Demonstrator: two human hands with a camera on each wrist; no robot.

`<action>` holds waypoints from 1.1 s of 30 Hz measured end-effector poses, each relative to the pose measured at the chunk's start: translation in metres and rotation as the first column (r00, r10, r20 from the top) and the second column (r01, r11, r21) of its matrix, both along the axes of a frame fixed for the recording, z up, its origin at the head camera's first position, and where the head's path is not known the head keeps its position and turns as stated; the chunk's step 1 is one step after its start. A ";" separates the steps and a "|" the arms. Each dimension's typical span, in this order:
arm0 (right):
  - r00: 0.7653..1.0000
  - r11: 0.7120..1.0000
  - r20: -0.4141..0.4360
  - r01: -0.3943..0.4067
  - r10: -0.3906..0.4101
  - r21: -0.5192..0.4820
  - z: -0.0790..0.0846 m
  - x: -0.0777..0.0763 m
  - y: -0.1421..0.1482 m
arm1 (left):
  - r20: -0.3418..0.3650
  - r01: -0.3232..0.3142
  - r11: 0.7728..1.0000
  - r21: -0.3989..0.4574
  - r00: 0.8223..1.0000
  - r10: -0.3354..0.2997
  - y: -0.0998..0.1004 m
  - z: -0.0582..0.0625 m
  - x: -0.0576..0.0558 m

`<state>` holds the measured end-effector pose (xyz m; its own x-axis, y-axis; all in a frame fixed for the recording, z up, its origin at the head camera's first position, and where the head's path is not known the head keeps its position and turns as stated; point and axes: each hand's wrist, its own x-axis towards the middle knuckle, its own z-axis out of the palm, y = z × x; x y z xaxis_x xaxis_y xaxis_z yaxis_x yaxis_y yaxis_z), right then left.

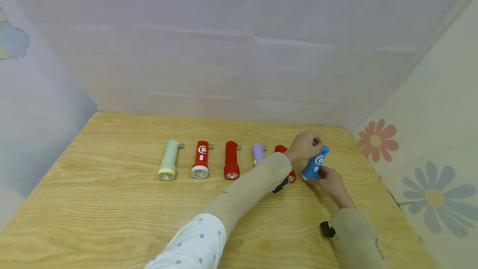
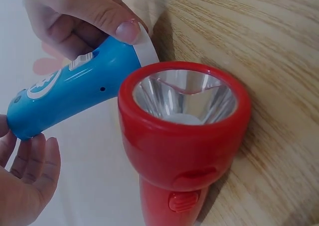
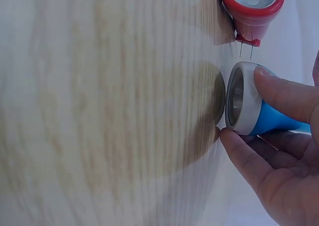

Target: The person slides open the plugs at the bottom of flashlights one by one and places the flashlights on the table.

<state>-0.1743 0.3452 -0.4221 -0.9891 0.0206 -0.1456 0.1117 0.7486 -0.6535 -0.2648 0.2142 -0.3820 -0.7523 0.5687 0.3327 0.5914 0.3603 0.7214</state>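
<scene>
A blue flashlight with a white rim is held between both hands at the right of the table, tilted, its lamp end down close to the wood. My left hand pinches the tail end with its fingertips; the left wrist view shows thumb and fingers around the blue tail. Around the lamp end, my right hand grips with its thumb on the white rim. Beside it, partly hidden by the left forearm, lies a red flashlight, lamp end toward me.
Leftward in a row lie a purple flashlight, a red one, a red one with white rim and a pale green one. Most show plug prongs at the tail. Walls enclose the wooden table behind and at the sides.
</scene>
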 end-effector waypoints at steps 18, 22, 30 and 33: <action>0.995 0.991 -0.037 -0.085 0.089 0.100 -0.001 -0.003 0.010 | -0.026 0.007 1.000 -0.022 1.000 -0.007 0.003 0.005 0.021; 0.994 0.991 -0.036 -0.098 0.102 0.095 -0.002 -0.004 0.010 | -0.032 0.008 1.000 -0.028 0.999 -0.009 0.002 0.004 0.022; 0.991 0.989 -0.054 -0.115 0.120 0.095 -0.001 -0.009 0.013 | -0.008 0.011 1.000 -0.024 1.000 -0.011 -0.001 0.004 0.025; 0.992 0.989 -0.052 -0.107 0.113 0.107 -0.002 -0.010 0.014 | 0.029 0.004 1.000 -0.002 1.000 -0.004 -0.001 0.003 0.025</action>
<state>-0.1847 0.3595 -0.4243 -0.9929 -0.0764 -0.0907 -0.0105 0.8182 -0.5748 -0.2399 0.2134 -0.3788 -0.7596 0.5719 0.3098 0.5714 0.3594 0.7377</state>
